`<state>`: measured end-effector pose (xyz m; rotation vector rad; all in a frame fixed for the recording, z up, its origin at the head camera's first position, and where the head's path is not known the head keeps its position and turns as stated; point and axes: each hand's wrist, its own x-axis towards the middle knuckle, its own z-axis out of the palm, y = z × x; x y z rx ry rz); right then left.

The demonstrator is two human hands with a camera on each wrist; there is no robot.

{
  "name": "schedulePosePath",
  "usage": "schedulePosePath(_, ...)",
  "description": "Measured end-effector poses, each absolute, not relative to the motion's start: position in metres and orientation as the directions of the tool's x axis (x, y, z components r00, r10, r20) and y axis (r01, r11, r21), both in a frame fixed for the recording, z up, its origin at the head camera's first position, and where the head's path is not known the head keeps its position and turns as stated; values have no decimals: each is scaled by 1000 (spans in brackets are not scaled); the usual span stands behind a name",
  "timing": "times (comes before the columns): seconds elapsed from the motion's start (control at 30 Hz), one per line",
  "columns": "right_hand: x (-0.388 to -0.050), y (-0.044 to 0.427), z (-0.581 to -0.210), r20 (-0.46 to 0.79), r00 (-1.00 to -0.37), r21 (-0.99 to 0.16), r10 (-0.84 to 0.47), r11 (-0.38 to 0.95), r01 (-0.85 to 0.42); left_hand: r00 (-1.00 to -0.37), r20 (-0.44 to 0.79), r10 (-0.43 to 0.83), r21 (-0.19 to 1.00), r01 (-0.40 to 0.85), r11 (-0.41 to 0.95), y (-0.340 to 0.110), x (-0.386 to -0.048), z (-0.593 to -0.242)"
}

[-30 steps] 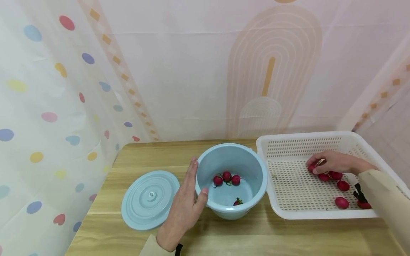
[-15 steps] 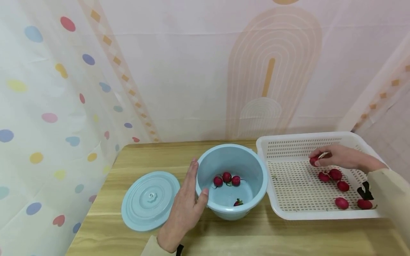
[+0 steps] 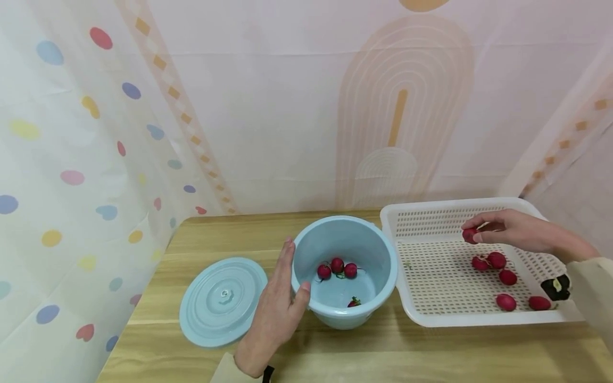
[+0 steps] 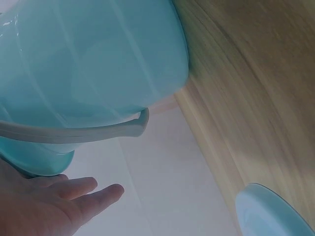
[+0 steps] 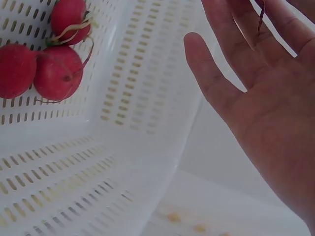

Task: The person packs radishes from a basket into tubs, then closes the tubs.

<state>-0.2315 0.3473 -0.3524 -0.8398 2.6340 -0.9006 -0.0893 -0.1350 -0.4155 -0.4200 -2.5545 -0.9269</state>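
A light blue bucket (image 3: 344,315) stands mid-table with several radishes (image 3: 337,265) lying inside. My left hand (image 3: 275,308) rests against the bucket's left side, its fingers straight and the thumb at the rim. From the left wrist, the hand (image 4: 54,201) is seen beside the bucket wall (image 4: 93,59) and its grey handle (image 4: 74,133). Over the white basket (image 3: 479,321), my right hand (image 3: 519,230) pinches one red radish (image 3: 470,235) between thumb and fingers. In the right wrist view only a thin root (image 5: 261,17) of it shows.
Several more radishes (image 3: 497,260) lie in the right half of the basket, which stands close to the bucket's right side. A round blue lid (image 3: 224,302) lies flat on the wooden table (image 3: 158,340) at left. A patterned curtain (image 3: 287,133) hangs behind.
My right hand has lifted the radish off the basket floor and shifted slightly up with it. The left hand has stayed at the bucket.
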Motion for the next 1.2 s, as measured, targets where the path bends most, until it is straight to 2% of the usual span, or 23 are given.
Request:
schedulePosePath(0.37,-217,341,-346,128,-786,-623,-604,568,-538,-887,437,150,543,393,742,-134,-89,-417)
schedulePosePath(0.87,-186,323,-332,196,-827,-635,-526,575,-516,-894,423,146,552,382,741,-131,-92,-414)
schedulePosePath(1.2,-162,305,-325,301,-827,-651,-474,532,-542,-893,425,149,548,385,742,-131,-92,-413)
